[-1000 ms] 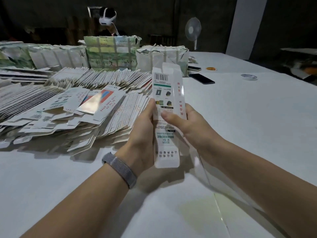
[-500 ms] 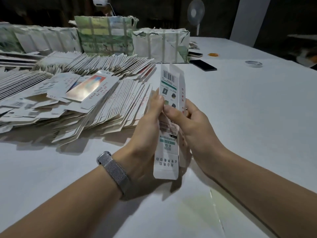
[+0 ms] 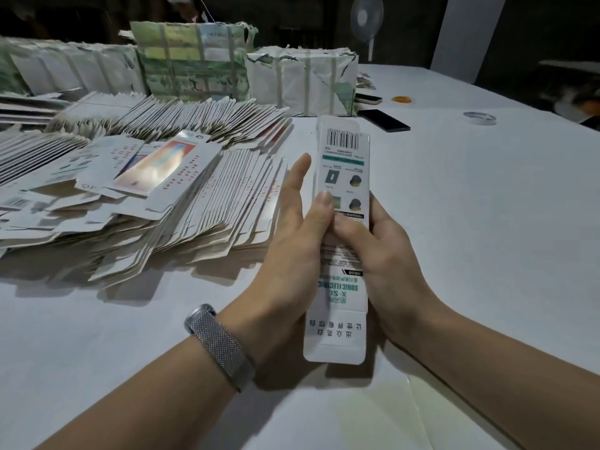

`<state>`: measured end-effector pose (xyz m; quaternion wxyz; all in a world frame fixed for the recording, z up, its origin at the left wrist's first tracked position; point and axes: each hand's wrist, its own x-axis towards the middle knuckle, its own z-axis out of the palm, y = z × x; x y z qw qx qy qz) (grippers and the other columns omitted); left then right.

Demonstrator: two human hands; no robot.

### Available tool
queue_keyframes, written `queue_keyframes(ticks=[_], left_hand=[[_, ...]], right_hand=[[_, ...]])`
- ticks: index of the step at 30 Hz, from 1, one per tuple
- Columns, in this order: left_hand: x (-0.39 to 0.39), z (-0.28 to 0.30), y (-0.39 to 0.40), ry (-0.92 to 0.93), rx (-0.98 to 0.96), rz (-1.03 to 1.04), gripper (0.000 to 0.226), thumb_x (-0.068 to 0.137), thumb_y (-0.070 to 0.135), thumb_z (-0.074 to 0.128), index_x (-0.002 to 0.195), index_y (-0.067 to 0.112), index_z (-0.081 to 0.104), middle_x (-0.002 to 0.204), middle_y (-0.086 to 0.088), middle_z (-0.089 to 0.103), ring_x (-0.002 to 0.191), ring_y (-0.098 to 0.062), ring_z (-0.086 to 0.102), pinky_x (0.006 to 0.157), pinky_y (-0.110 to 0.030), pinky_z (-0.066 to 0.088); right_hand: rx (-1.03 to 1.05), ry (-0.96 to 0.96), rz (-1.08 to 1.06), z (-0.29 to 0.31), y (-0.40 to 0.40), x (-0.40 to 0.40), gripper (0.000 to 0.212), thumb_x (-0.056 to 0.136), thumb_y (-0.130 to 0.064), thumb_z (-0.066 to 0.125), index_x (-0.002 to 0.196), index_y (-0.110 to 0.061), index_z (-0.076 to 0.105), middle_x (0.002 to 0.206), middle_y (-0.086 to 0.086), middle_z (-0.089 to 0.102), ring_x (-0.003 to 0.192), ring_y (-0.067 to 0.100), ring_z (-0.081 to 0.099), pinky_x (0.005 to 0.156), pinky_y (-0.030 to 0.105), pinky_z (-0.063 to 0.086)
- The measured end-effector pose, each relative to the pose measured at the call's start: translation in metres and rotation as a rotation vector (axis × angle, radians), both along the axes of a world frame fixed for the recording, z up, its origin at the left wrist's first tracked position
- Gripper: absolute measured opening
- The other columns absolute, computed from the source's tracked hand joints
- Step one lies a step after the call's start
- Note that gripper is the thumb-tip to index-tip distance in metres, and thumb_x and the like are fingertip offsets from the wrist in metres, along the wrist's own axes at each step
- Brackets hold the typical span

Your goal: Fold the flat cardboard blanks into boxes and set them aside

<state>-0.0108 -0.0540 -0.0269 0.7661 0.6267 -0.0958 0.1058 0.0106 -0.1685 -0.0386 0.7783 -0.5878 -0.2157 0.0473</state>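
A wide white table (image 3: 470, 222) with a smooth matte top fills the view, running back to a dim room where a pale pedestal fan (image 3: 367, 17) stands against a dark wall. Along the table's far edge sit paper-wrapped bundles (image 3: 194, 60) bound with pale straps, their wrapping torn at the corners. In front of them, on the left, sprawls a large heap of flat cardboard blanks (image 3: 146, 196), fanned in overlapping rows, white with red lettering too small to read; one on top shows a shiny iridescent panel. Held upright above the table between both hands is one long narrow blank (image 3: 344, 164), glossy white card with rounded end flaps, printed with a barcode at the top, a green stripe, four small pictures, and upside-down green text that seems to read "SONIC ELECTRIC" and "X-S1". The left hand (image 3: 292, 254) pinches its left edge with the thumb, fingers straight behind; the right hand (image 3: 380, 254) grips its right edge, fingers curled around the back. The left wrist wears a metal mesh band (image 3: 220, 342). Farther back lie a dark phone (image 3: 383, 120) and a tape roll (image 3: 480, 118)
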Motion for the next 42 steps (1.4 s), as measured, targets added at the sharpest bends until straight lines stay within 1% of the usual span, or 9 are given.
queue_keyframes(ticks=[3, 6, 12, 16, 21, 26, 30, 34, 42], left_hand=[[-0.003, -0.004, -0.003, 0.002, 0.041, 0.007, 0.046, 0.106, 0.037, 0.040, 0.145, 0.059, 0.032, 0.144, 0.013, 0.058, 0.120, -0.006, 0.065, 0.099, -0.031, 0.055], [-0.004, -0.007, -0.005, -0.006, 0.051, -0.033, 0.044, 0.107, 0.033, 0.039, 0.139, 0.064, 0.034, 0.130, 0.020, 0.067, 0.114, -0.003, 0.067, 0.091, -0.022, 0.057], [-0.004, -0.002, -0.003, -0.071, 0.042, -0.105, 0.039, 0.104, 0.031, 0.046, 0.132, 0.057, 0.038, 0.110, 0.013, 0.076, 0.096, -0.011, 0.075, 0.073, -0.023, 0.059], [-0.003, 0.008, 0.004, -0.170, 0.095, -0.042, 0.028, 0.100, 0.049, 0.041, 0.127, 0.053, 0.036, 0.113, 0.014, 0.074, 0.100, -0.012, 0.074, 0.078, -0.024, 0.058], [0.004, 0.007, 0.013, -0.232, 0.134, 0.002, 0.036, 0.104, 0.046, 0.033, 0.140, 0.049, 0.032, 0.119, 0.014, 0.071, 0.108, -0.012, 0.071, 0.082, -0.024, 0.058], [0.005, 0.001, 0.014, -0.139, 0.063, -0.052, 0.066, 0.093, 0.052, 0.050, 0.153, 0.054, 0.022, 0.133, 0.012, 0.067, 0.116, -0.015, 0.069, 0.086, -0.031, 0.058], [0.003, -0.001, 0.012, -0.134, -0.013, -0.129, 0.065, 0.090, 0.038, 0.050, 0.152, 0.043, 0.031, 0.119, 0.000, 0.074, 0.100, -0.022, 0.073, 0.076, -0.036, 0.060], [0.002, -0.001, 0.011, -0.119, 0.009, -0.075, 0.043, 0.094, 0.027, 0.047, 0.134, 0.040, 0.043, 0.097, 0.004, 0.076, 0.077, -0.014, 0.072, 0.062, -0.027, 0.058], [-0.004, -0.002, 0.008, -0.135, -0.024, -0.129, 0.035, 0.093, 0.036, 0.057, 0.122, 0.054, 0.052, 0.107, 0.005, 0.076, 0.091, -0.016, 0.074, 0.072, -0.026, 0.058]], right_hand=[[0.035, 0.003, 0.024, 0.002, -0.003, 0.001, 0.043, 0.100, -0.027, 0.044, 0.142, -0.033, 0.049, 0.127, -0.001, 0.069, 0.113, 0.022, 0.069, 0.085, 0.032, 0.058], [-0.004, -0.028, -0.046, 0.007, -0.007, 0.005, 0.062, 0.096, -0.028, 0.046, 0.156, -0.029, 0.030, 0.130, -0.004, 0.068, 0.116, 0.020, 0.067, 0.093, 0.038, 0.056], [0.000, -0.140, -0.106, 0.022, -0.014, 0.003, 0.049, 0.093, -0.018, 0.046, 0.138, -0.037, 0.050, 0.112, -0.005, 0.074, 0.105, 0.023, 0.071, 0.080, 0.036, 0.061], [-0.044, -0.219, -0.126, 0.023, -0.013, -0.003, 0.061, 0.090, -0.014, 0.048, 0.149, -0.029, 0.040, 0.107, -0.001, 0.072, 0.105, 0.018, 0.070, 0.082, 0.028, 0.058], [-0.078, -0.211, -0.075, 0.025, -0.008, -0.001, 0.063, 0.090, -0.014, 0.048, 0.151, -0.027, 0.038, 0.104, 0.000, 0.071, 0.098, 0.017, 0.071, 0.079, 0.027, 0.058], [-0.014, -0.091, 0.025, 0.021, -0.007, 0.000, 0.073, 0.082, -0.008, 0.047, 0.150, -0.031, 0.036, 0.103, 0.009, 0.072, 0.092, 0.028, 0.071, 0.079, 0.047, 0.061], [-0.049, -0.089, 0.040, 0.021, -0.012, 0.000, 0.079, 0.081, -0.008, 0.048, 0.149, -0.044, 0.032, 0.109, 0.006, 0.072, 0.093, 0.034, 0.071, 0.078, 0.050, 0.061], [-0.061, -0.049, 0.029, 0.021, -0.010, 0.001, 0.063, 0.084, -0.014, 0.049, 0.143, -0.033, 0.044, 0.107, 0.015, 0.071, 0.084, 0.027, 0.071, 0.071, 0.040, 0.061], [-0.033, -0.070, -0.003, 0.024, -0.011, -0.004, 0.036, 0.091, -0.025, 0.048, 0.128, -0.029, 0.046, 0.103, 0.006, 0.073, 0.079, 0.018, 0.073, 0.063, 0.027, 0.057]])
